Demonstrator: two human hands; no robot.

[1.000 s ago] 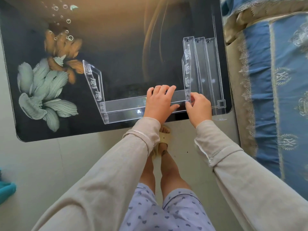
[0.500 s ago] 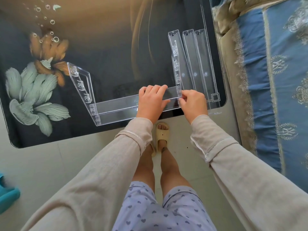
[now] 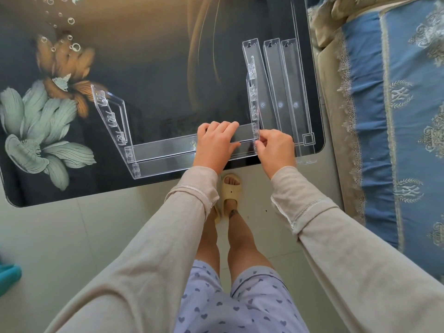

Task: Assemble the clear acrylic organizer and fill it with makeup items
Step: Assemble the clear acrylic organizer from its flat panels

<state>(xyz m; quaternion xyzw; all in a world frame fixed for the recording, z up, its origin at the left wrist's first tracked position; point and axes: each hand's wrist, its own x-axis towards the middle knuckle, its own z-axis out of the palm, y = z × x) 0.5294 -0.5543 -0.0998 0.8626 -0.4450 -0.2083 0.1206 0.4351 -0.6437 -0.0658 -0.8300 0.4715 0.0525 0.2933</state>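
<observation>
Looking straight down at half-built clear acrylic organizer [image 3: 131, 155] on dark glass table [image 3: 156, 56] w/ flower print, close to table's front edge. Grips shelf tray [image 3: 163, 152] w/ L hand [image 3: 216, 146]: palm down, fingers curled over far rim, thumb on near side, toward tray's R end. Pinches bottom corner of R side panel [image 3: 253, 99] w/ R hand [image 3: 276, 150], fingers curled tight right where panel meets tray end; can't tell if the joint is fully seated. Stands upright, that panel, nearly edge-on to camera. Fixed to tray's other end: L side panel [image 3: 113, 121], also standing, top slanting off to L in view, slots showing along inner face. Lying flat just R of R side panel, side by side & parallel: 3 loose trays [image 3: 281, 92], outermost near table's R edge. Past table on R, blue patterned bedspread [image 3: 396, 116]. Below front edge, btwn the sleeves, foot in cream slipper [image 3: 230, 191] on pale floor.
</observation>
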